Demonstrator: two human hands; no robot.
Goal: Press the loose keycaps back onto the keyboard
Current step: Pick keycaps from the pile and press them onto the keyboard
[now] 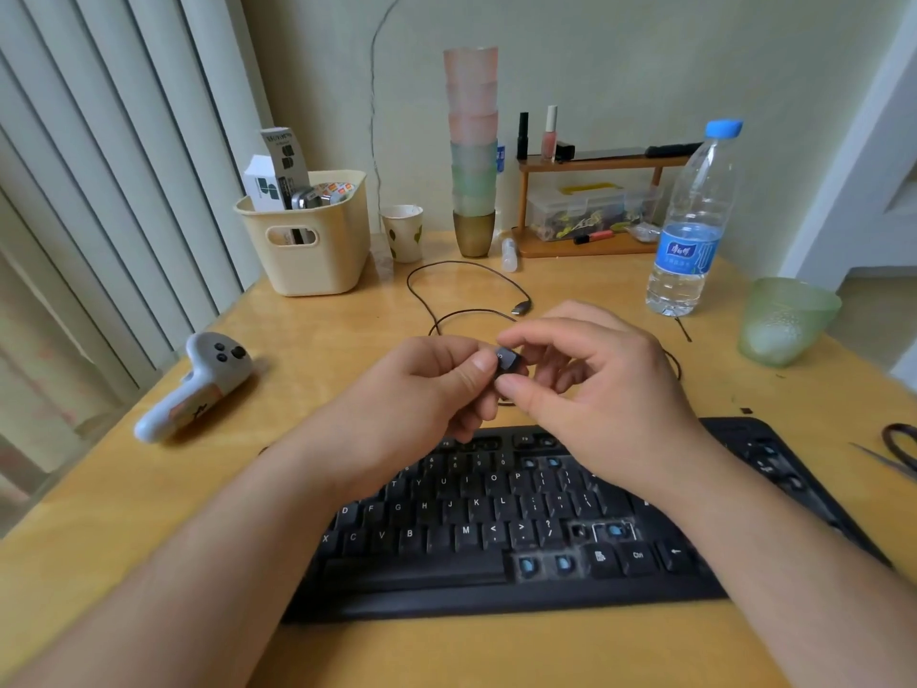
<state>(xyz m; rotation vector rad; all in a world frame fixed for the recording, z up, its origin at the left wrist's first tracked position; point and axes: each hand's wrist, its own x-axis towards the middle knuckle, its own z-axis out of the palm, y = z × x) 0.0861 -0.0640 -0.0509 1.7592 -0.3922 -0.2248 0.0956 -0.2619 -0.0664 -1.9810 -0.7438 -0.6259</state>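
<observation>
Keyboard on desk, basket behind left, bottle behind right

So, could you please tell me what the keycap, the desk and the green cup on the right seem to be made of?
The keycap, pinched between both hands, looks like matte dark plastic with a pale printed legend. The desk looks like yellowish wood or laminate, with visible grain and a soft sheen. The green cup is translucent and pebbled: glass or plastic, hard to tell.

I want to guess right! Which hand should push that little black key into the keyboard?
Probably the right hand. It pinches the small black plastic keycap together with the left hand, and it hangs nearer the open blue-stemmed slots on the black keyboard.
</observation>
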